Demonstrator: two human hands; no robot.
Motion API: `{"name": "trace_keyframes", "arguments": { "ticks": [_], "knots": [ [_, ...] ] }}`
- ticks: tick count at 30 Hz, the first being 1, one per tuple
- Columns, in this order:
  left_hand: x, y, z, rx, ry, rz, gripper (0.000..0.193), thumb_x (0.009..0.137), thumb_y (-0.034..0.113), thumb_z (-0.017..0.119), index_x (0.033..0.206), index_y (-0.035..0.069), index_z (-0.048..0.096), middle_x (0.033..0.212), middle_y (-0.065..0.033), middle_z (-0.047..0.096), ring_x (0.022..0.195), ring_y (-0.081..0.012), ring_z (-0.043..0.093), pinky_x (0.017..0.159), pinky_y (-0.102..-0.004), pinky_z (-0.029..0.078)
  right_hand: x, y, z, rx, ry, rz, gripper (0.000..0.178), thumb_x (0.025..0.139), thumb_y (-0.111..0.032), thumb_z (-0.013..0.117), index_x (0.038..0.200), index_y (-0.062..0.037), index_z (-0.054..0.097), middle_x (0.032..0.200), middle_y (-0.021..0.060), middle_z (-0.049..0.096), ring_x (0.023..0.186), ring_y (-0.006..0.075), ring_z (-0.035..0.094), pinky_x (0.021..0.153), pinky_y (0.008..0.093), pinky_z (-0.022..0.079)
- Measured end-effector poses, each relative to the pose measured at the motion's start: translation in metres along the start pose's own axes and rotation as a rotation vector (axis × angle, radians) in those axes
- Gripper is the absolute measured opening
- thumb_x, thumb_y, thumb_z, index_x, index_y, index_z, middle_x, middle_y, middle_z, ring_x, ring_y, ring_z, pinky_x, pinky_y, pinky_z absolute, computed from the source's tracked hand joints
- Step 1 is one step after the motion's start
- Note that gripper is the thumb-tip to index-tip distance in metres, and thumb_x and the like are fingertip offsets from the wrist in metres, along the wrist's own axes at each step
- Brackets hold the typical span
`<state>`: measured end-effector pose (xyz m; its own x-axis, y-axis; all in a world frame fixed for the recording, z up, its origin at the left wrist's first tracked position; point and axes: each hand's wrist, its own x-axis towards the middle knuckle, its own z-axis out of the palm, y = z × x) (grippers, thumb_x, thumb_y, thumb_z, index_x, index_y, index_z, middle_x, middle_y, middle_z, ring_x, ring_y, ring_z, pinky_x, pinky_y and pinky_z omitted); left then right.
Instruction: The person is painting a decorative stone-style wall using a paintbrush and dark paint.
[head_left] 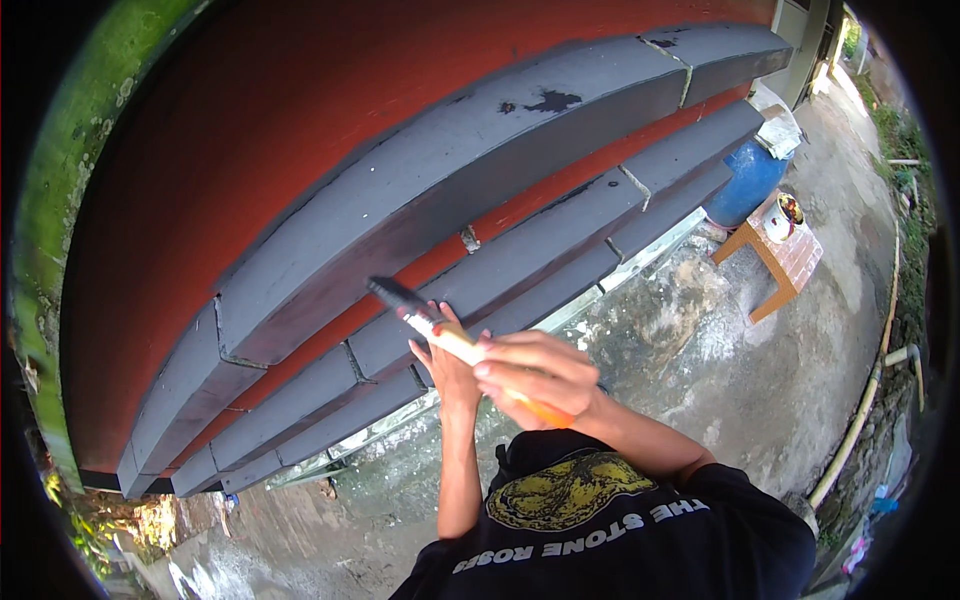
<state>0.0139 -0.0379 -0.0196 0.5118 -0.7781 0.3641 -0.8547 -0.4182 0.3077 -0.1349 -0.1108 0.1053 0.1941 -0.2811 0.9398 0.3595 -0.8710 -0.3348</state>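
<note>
A paintbrush (428,325) with dark bristles and a pale ferrule and handle is held in my right hand (540,372), whose fingers are closed around it. An orange part shows below that hand. The bristle tip lies at the lower edge of the upper grey ledge (400,190); whether it touches is hard to tell. My left hand (452,372) is behind the brush, fingers spread, in front of the lower grey ledge (540,235). Part of it is hidden by the brush and my right hand, and I cannot tell whether it rests on the ledge.
A red wall (260,110) rises behind the stepped ledges, which have joint gaps and dark patches. On the right, a small wooden stool (795,255) bears a paint-stained white bucket (781,217). Beside it stands a blue drum (745,182). A pipe (860,430) runs along the concrete ground's edge.
</note>
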Motion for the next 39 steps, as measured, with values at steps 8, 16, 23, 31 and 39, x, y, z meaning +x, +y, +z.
{"name": "trace_keyframes", "arguments": {
  "ticks": [8, 16, 23, 31, 39],
  "knots": [
    [-0.001, 0.017, -0.031, -0.168, 0.013, -0.212, 0.065, 0.093, 0.027, 0.063, 0.146, -0.003, 0.040, 0.153, -0.0224, 0.037, 0.146, -0.0384, 0.032, 0.118, -0.0649, 0.011, 0.010, 0.018, -0.010, -0.359, 0.192, 0.132, 0.022, 0.078, 0.005, 0.072, 0.099, 0.0007, 0.074, 0.106, 0.0176, 0.066, 0.092, 0.0297, 0.067, 0.077, 0.0355, 0.057],
    [-0.026, 0.052, -0.082, -0.460, 0.824, -0.065, 0.055, 0.080, 0.010, 0.079, 0.126, 0.002, 0.051, 0.125, -0.0188, 0.054, 0.117, -0.0336, 0.052, 0.100, -0.0453, 0.042, -0.007, -0.016, 0.031, 0.044, -0.099, 0.144, 0.022, 0.075, 0.001, 0.075, 0.097, 0.0003, 0.075, 0.101, 0.0163, 0.069, 0.088, 0.0294, 0.071, 0.076, 0.0367, 0.061],
    [-0.011, 0.060, -0.098, -0.381, 0.933, 0.006, 0.063, 0.068, 0.010, 0.091, 0.119, 0.003, 0.055, 0.105, -0.0130, 0.065, 0.097, -0.0288, 0.062, 0.083, -0.0387, 0.050, -0.007, -0.032, 0.029, -0.006, -0.165, 0.170, 0.020, 0.075, -0.003, 0.076, 0.095, -0.0030, 0.076, 0.101, 0.0115, 0.071, 0.095, 0.0296, 0.066, 0.094, 0.0469, 0.053],
    [-0.006, 0.066, -0.086, -0.274, 1.112, 0.027, 0.057, 0.074, 0.014, 0.090, 0.118, -0.001, 0.057, 0.106, -0.0138, 0.065, 0.098, -0.0266, 0.063, 0.081, -0.0369, 0.051, -0.003, -0.034, 0.021, 0.042, -0.214, 0.148, 0.035, 0.069, -0.017, 0.085, 0.103, -0.0128, 0.077, 0.109, 0.0042, 0.068, 0.102, 0.0240, 0.061, 0.096, 0.0457, 0.045],
    [-0.004, 0.070, -0.089, -0.595, 1.246, -0.094, 0.032, 0.087, 0.012, 0.071, 0.112, -0.001, 0.057, 0.102, -0.0163, 0.063, 0.093, -0.0235, 0.059, 0.085, -0.0359, 0.049, 0.002, 0.021, -0.023, 0.322, -0.392, 0.083, 0.040, 0.072, -0.007, 0.074, 0.113, -0.0069, 0.074, 0.114, 0.0145, 0.067, 0.099, 0.0269, 0.066, 0.094, 0.0482, 0.049]
  ]
}}
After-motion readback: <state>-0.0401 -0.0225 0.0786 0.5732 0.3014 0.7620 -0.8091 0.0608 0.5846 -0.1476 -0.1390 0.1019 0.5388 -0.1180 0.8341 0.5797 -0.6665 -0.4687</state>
